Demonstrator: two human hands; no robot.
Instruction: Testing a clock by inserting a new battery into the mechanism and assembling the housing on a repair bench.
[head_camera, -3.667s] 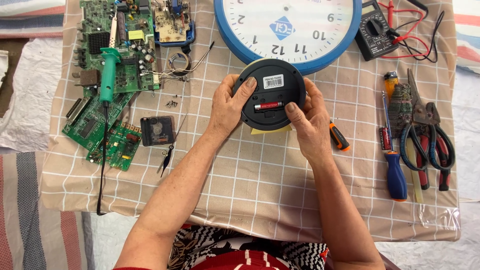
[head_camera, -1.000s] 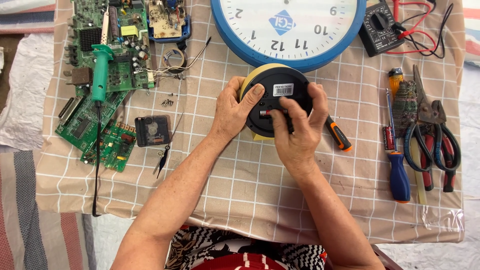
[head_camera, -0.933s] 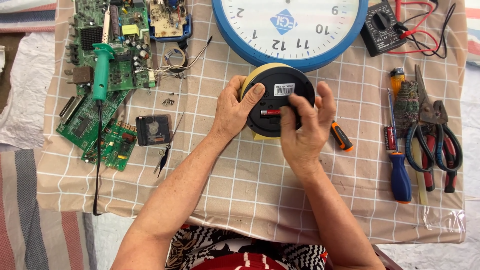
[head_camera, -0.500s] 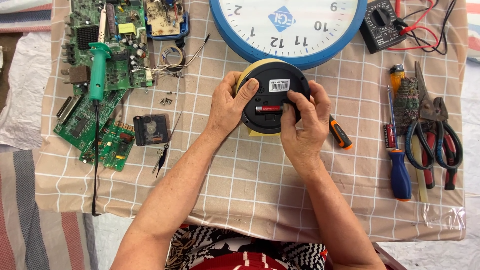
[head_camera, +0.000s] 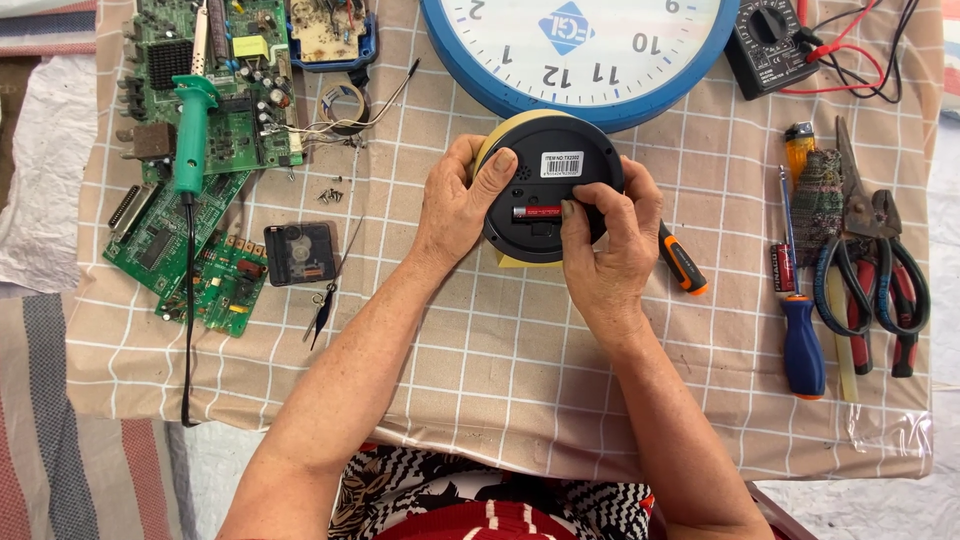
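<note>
A small round clock (head_camera: 548, 178) with a yellow rim lies face down at the table's centre, black back up with a white barcode sticker. A red battery (head_camera: 536, 212) sits in its rear slot. My left hand (head_camera: 462, 200) grips the clock's left edge, thumb resting on the back. My right hand (head_camera: 606, 238) holds the right edge, with its thumb and fingertip pressing on the battery's right end.
A large blue wall clock (head_camera: 590, 50) lies just behind. At left are green circuit boards (head_camera: 200, 100), a green soldering iron (head_camera: 190, 130), a black clock movement (head_camera: 300, 253) and small screws. At right lie an orange-handled screwdriver (head_camera: 680, 265), a blue screwdriver (head_camera: 800, 330), pliers (head_camera: 875, 280) and a multimeter (head_camera: 770, 35).
My right hand's fingers moved from spread over the clock's back to pinching at the battery's end. The clock stayed between both hands with the battery showing.
</note>
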